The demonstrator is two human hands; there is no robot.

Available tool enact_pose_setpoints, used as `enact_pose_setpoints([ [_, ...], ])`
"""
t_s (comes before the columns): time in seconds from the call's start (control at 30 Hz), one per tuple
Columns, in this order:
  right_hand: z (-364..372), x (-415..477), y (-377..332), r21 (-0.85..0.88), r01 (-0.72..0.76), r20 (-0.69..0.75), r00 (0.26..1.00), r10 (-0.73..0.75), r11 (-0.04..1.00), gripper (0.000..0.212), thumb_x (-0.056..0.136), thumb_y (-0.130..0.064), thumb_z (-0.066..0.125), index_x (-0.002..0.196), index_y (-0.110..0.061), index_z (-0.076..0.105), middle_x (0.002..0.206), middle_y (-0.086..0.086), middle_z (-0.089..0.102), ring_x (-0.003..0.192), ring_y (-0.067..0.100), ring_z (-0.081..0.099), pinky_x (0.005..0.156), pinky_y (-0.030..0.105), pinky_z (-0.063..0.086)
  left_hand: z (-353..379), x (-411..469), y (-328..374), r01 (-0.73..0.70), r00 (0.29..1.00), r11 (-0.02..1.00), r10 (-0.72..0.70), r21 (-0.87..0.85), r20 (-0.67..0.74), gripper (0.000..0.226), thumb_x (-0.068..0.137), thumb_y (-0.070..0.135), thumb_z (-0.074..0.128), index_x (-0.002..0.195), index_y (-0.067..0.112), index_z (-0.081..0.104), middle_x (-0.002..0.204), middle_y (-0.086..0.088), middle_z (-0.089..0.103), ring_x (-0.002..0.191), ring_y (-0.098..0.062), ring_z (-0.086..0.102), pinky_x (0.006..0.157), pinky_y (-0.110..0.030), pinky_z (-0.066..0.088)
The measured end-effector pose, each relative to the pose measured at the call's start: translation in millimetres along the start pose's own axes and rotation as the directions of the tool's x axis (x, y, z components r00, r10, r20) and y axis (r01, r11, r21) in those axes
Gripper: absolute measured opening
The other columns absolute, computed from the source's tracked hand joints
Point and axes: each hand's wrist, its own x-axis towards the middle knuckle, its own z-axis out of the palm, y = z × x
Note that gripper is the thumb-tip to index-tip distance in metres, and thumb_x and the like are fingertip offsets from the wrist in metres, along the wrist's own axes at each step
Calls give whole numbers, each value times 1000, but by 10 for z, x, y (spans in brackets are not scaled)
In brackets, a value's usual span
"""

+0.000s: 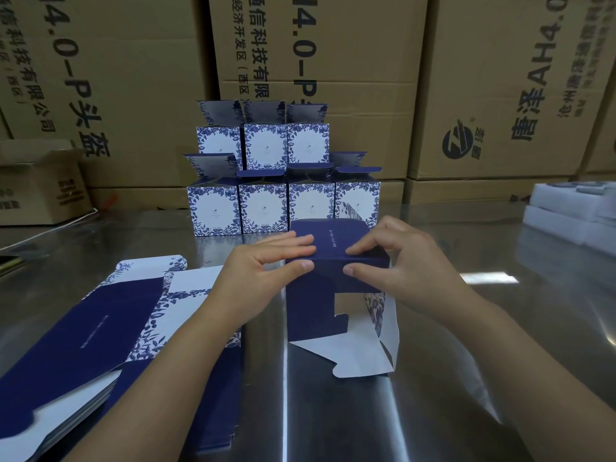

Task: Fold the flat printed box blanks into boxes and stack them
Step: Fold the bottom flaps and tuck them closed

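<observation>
We see both hands on one half-folded box (333, 243), navy, lying on its side over the metal table (466, 328), centre frame, just in front of the finished boxes. The left hand (263, 265) pinches the box's left top edge, fingers on the upper face and thumb on the near face. The right hand (400, 265) pinches the right side the same way. The box's near end is open, and its unfolded flaps (360, 355), white inside, spread toward us on the table. We can't see inside the box.

The stack of flat blanks (100, 328) lies at left, partly under the left forearm. It shows navy and floral print, several sheets thick.

Behind the held box a front row of four folded boxes (263, 208) stands side by side, touching, lid flaps up. The rightmost is partly hidden by the held box. A back row of three (265, 145) stands higher; what it rests on is hidden. We can't tell the contents of any of them.

Large cardboard cartons (500, 78) wall the back, closed. An open carton (40, 185) sits at far left with its flap raised, its interior not visible. White trays (573, 208) are stacked at far right, blurred.
</observation>
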Motion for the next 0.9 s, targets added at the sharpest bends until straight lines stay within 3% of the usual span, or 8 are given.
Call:
enact_pose_setpoints([
  [0.1,0,-3,5,6,-3,-3,1000,3,1000,20,74,-25,79,81,-38,65,91,-9,57,88,4,56,75,15,41,-31,16,-24,42,998,997,-39,-68,52,28,77,12,72,89,37,73,102,30,66,115,15,49,93,-4,38],
  [0.23,13,-6,13,23,0,-16,1000,0,1000,21,73,-24,80,80,-38,66,89,-9,57,86,5,56,76,17,42,-68,18,-36,84,993,983,-69,-164,97,21,68,25,70,85,37,75,106,24,68,117,12,49,95,-7,40],
  [0.4,11,-5,16,31,-3,-15,1000,4,1000,19,73,-23,80,81,-35,68,89,-8,57,86,5,56,76,15,42,-60,21,-57,71,994,986,-59,-152,88,23,77,11,68,92,27,74,105,23,68,117,12,49,94,-4,37],
  [0.7,10,-7,8,22,-1,-9,1000,1,1000,17,73,-23,80,84,-32,69,91,-6,57,87,7,57,78,21,44,0,1,-12,61,998,988,-60,-141,17,24,79,5,70,86,28,74,100,20,71,113,10,52,92,-7,39],
  [0.8,7,-13,0,23,10,-9,1000,-9,1000,18,74,-24,80,83,-34,69,91,-6,57,88,8,57,79,23,45,106,-31,44,20,998,998,-24,-58,-60,27,76,13,75,80,40,72,97,19,68,108,7,54,94,-12,37],
  [0.9,6,-25,-6,48,45,-9,999,-45,998,18,74,-22,79,84,-34,70,87,-12,57,85,4,57,77,17,43,207,-69,136,-77,993,990,86,116,-79,16,73,37,71,85,48,68,95,23,64,104,3,52,99,-23,36],
])
